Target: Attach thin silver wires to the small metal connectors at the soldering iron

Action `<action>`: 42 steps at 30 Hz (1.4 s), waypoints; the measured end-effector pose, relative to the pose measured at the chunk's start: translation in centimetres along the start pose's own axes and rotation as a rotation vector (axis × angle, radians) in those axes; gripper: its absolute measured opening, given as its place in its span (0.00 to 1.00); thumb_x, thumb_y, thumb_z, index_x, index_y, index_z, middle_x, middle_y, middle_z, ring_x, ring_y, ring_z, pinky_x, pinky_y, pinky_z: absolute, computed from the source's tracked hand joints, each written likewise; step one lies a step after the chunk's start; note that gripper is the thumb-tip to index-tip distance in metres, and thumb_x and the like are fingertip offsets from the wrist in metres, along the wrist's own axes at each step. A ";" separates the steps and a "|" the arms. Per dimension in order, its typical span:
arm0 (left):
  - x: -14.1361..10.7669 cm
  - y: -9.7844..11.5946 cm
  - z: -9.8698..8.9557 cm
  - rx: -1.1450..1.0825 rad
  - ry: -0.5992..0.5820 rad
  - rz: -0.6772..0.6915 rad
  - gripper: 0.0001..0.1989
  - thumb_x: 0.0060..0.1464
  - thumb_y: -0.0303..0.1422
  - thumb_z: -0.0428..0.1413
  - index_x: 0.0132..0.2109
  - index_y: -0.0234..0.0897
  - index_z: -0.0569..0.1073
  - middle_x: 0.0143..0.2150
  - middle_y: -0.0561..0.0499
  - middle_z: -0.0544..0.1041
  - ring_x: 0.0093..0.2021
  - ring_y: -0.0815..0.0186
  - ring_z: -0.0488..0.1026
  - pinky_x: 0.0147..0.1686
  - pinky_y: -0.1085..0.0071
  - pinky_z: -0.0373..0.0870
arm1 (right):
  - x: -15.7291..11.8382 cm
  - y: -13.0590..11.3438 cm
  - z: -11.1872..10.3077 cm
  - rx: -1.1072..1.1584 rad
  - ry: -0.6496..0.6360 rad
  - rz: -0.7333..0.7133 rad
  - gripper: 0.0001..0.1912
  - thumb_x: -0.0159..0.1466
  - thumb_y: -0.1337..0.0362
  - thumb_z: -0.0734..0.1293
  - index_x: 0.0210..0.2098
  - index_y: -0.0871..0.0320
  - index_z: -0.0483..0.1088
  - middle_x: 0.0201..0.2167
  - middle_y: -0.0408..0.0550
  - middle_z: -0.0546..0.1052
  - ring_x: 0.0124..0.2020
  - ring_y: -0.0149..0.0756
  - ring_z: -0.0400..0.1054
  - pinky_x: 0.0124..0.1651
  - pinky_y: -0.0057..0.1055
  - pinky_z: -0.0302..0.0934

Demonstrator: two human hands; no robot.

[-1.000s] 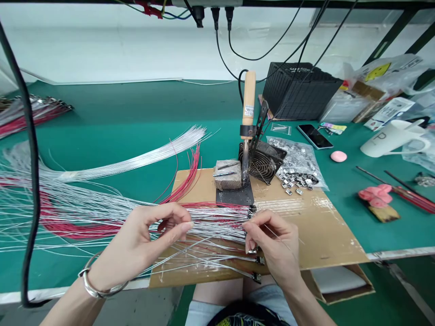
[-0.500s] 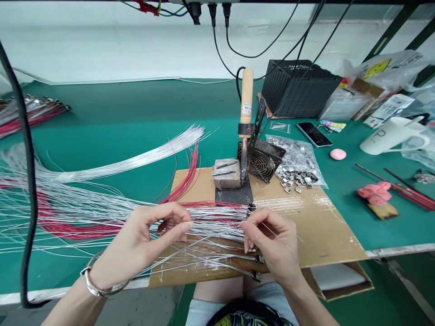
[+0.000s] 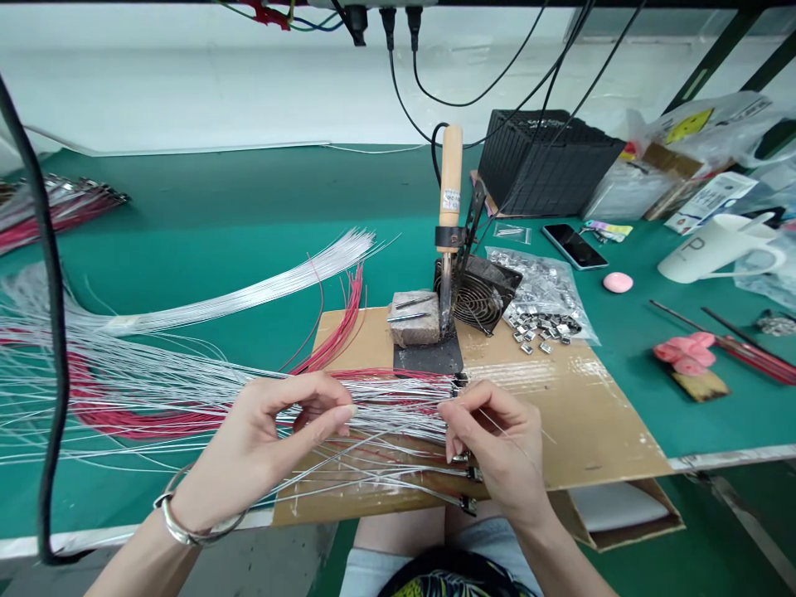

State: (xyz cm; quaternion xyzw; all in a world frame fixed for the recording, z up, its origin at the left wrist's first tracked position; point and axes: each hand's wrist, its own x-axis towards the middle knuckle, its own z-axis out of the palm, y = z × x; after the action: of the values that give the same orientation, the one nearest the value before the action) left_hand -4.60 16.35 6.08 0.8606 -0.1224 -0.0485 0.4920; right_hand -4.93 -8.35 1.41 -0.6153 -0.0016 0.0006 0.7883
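My right hand (image 3: 501,448) is closed in a pinch on a thin white wire (image 3: 497,424), whose loose end sticks out past the knuckles to the right. My left hand (image 3: 292,439) is also pinched, thumb against forefinger, over the wire bundle; what lies between its fingertips is too small to make out. Beneath both hands, white wires (image 3: 398,412) spread across a cardboard sheet (image 3: 597,439). Small metal connectors (image 3: 468,503) sit at the right ends of some wires, partly hidden by my right hand. Red wires (image 3: 143,424) run among the white ones.
Behind the hands a wooden-handled soldering iron (image 3: 452,182) stands upright beside a grey block (image 3: 414,319) and a small black fan (image 3: 482,303). Loose metal connectors (image 3: 541,326) lie by a plastic bag (image 3: 541,278). A black cable (image 3: 55,332) hangs at left.
My left hand has shifted very slightly to the right, bracelet and forearm with it. My right hand keeps its pinch in nearly the same place.
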 end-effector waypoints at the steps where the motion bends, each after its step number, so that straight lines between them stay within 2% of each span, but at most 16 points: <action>1: 0.0 0.2 0.1 0.002 0.003 -0.006 0.09 0.64 0.36 0.60 0.34 0.40 0.78 0.29 0.54 0.80 0.26 0.70 0.70 0.26 0.74 0.64 | 0.0 0.0 0.0 0.002 -0.002 -0.004 0.14 0.62 0.59 0.78 0.24 0.57 0.74 0.15 0.39 0.71 0.17 0.27 0.66 0.24 0.26 0.59; 5: 0.0 1.0 0.4 -0.007 0.016 -0.052 0.11 0.64 0.38 0.59 0.33 0.39 0.77 0.27 0.54 0.78 0.28 0.68 0.71 0.31 0.73 0.66 | 0.1 -0.3 0.1 0.015 -0.006 0.021 0.14 0.61 0.59 0.78 0.24 0.57 0.74 0.15 0.39 0.71 0.17 0.27 0.65 0.23 0.27 0.58; 11: -0.1 1.7 0.2 -0.013 -0.040 -0.069 0.14 0.65 0.40 0.57 0.31 0.38 0.74 0.24 0.55 0.73 0.26 0.69 0.67 0.28 0.73 0.63 | 0.4 -1.0 -0.2 -0.010 -0.063 0.135 0.14 0.57 0.59 0.79 0.24 0.57 0.74 0.16 0.39 0.71 0.18 0.27 0.64 0.23 0.26 0.58; 17: -0.1 1.3 0.1 0.000 -0.028 -0.082 0.13 0.65 0.39 0.56 0.33 0.38 0.75 0.24 0.56 0.72 0.25 0.70 0.67 0.27 0.73 0.61 | 0.5 -1.4 -0.6 -0.080 -0.118 0.126 0.13 0.58 0.60 0.78 0.24 0.57 0.74 0.17 0.39 0.70 0.18 0.26 0.63 0.24 0.26 0.57; 22: 0.2 0.7 -0.1 0.000 -0.063 -0.026 0.12 0.66 0.37 0.56 0.35 0.37 0.75 0.25 0.55 0.74 0.25 0.70 0.68 0.26 0.74 0.63 | 0.6 -1.3 -0.7 -0.106 -0.120 0.148 0.15 0.59 0.57 0.78 0.25 0.57 0.73 0.15 0.38 0.69 0.17 0.27 0.61 0.22 0.26 0.55; 26: 0.2 0.6 -0.2 0.008 -0.081 -0.007 0.11 0.66 0.35 0.56 0.35 0.38 0.75 0.24 0.56 0.74 0.25 0.71 0.67 0.26 0.75 0.63 | 0.8 -1.1 -1.1 -0.143 -0.184 0.090 0.16 0.63 0.56 0.75 0.25 0.57 0.71 0.16 0.38 0.68 0.18 0.27 0.60 0.23 0.26 0.54; 30: 0.2 0.9 -0.1 0.016 -0.096 0.000 0.11 0.67 0.35 0.56 0.34 0.38 0.75 0.24 0.57 0.73 0.24 0.72 0.67 0.25 0.76 0.61 | 0.9 -1.1 -1.2 -0.250 -0.229 -0.050 0.16 0.67 0.58 0.71 0.25 0.56 0.69 0.18 0.38 0.67 0.20 0.28 0.58 0.25 0.28 0.51; 33: 0.3 0.9 -0.1 0.080 -0.059 0.031 0.10 0.67 0.35 0.55 0.36 0.38 0.76 0.26 0.57 0.76 0.25 0.72 0.68 0.26 0.75 0.62 | 0.8 -1.2 -1.3 -0.384 -0.197 -0.226 0.15 0.70 0.62 0.68 0.26 0.56 0.69 0.22 0.40 0.66 0.23 0.30 0.58 0.27 0.30 0.50; 35: 0.6 0.6 -0.5 0.134 -0.017 0.054 0.09 0.67 0.35 0.56 0.37 0.39 0.77 0.29 0.56 0.77 0.27 0.71 0.69 0.28 0.75 0.64 | 0.7 -1.3 -1.7 -0.410 -0.147 -0.281 0.15 0.71 0.63 0.67 0.27 0.56 0.69 0.23 0.41 0.66 0.24 0.31 0.58 0.28 0.32 0.50; 40: 1.5 -0.9 -3.2 0.224 0.058 0.033 0.10 0.64 0.37 0.58 0.36 0.38 0.79 0.29 0.57 0.78 0.28 0.70 0.69 0.30 0.75 0.65 | 0.7 -1.5 -4.0 -0.291 0.016 -0.184 0.17 0.70 0.60 0.70 0.25 0.56 0.69 0.19 0.40 0.64 0.22 0.30 0.56 0.26 0.32 0.47; 42: 1.7 -1.6 -4.4 0.252 0.090 0.016 0.12 0.65 0.37 0.55 0.35 0.37 0.78 0.28 0.58 0.77 0.29 0.70 0.68 0.30 0.75 0.64 | 0.7 -1.7 -5.3 -0.235 0.079 -0.163 0.16 0.69 0.60 0.71 0.26 0.56 0.71 0.18 0.40 0.63 0.21 0.30 0.56 0.25 0.32 0.46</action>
State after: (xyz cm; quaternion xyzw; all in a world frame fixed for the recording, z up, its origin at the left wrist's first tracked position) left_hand -1.82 20.40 7.03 0.9159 -0.1124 0.0097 0.3853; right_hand -4.25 -13.91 1.77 -0.7007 -0.0207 -0.0880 0.7077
